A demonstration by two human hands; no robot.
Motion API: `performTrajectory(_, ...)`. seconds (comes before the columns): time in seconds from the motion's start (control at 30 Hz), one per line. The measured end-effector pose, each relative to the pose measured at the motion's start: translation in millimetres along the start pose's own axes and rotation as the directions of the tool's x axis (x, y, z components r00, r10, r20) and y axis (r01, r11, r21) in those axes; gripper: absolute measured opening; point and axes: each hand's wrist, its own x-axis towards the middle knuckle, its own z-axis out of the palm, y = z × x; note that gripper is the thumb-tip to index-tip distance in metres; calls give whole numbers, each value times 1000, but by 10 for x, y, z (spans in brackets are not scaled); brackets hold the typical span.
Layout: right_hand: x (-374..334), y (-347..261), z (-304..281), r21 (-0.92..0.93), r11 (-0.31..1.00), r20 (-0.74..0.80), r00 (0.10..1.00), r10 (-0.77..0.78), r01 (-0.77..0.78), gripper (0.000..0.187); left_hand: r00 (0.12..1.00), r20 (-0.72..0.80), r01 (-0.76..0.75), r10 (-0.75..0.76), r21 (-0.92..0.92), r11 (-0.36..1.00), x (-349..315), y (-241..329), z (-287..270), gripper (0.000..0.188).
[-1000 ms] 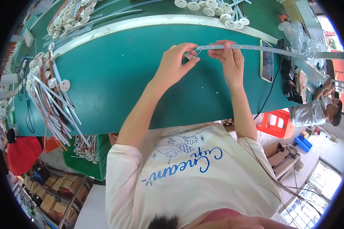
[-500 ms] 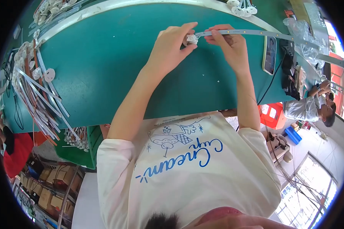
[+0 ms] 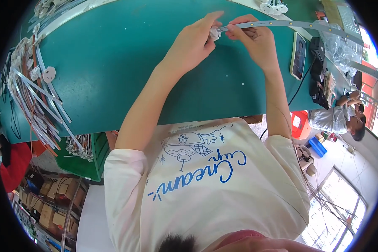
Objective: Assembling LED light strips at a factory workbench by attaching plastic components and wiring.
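Note:
Over the far middle of the green table, my left hand (image 3: 194,43) is closed around a small white plastic piece (image 3: 215,33) with short wires. My fingers partly cover that piece, so its full shape is hidden. To the right, my right hand (image 3: 256,42) pinches the near end of a thin LED strip (image 3: 283,24) between thumb and fingers. The strip is pale, dotted with small yellowish LEDs, and bends away past the table's right side. Its pinched end meets the wires at the white piece; whether they are joined I cannot tell.
A heap of LED strips with white round ends (image 3: 33,105) covers the table's left side. A phone (image 3: 298,56), black cable and clear plastic bag (image 3: 334,44) lie right. Below the left edge is a green crate (image 3: 82,161). A person (image 3: 336,119) sits at right.
Both hands have shifted slightly up and away with the white piece and the strip. The left hand has turned a little around the white piece, and the strip's far part sits higher.

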Motion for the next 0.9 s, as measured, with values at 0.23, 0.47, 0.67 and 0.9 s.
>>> performTrajectory(0.23,134,-30,-9,-40,995,81,993,-87,91,15,998,-24,-64,66,85,994,36,42,-6,53)
performTrajectory(0.47,127,-298,36,-277,959,50,997,-53,65,18,997,2,-81,81,82,993,31,54,-26,59)
performTrajectory(0.67,74,-319,107,-430,897,-10,993,-115,100,19,998,15,-60,59,74,996,46,119,-50,60)
performTrajectory(0.9,103,-319,148,-455,875,8,983,-182,165,19,999,27,-32,32,5,999,81,71,-69,64)
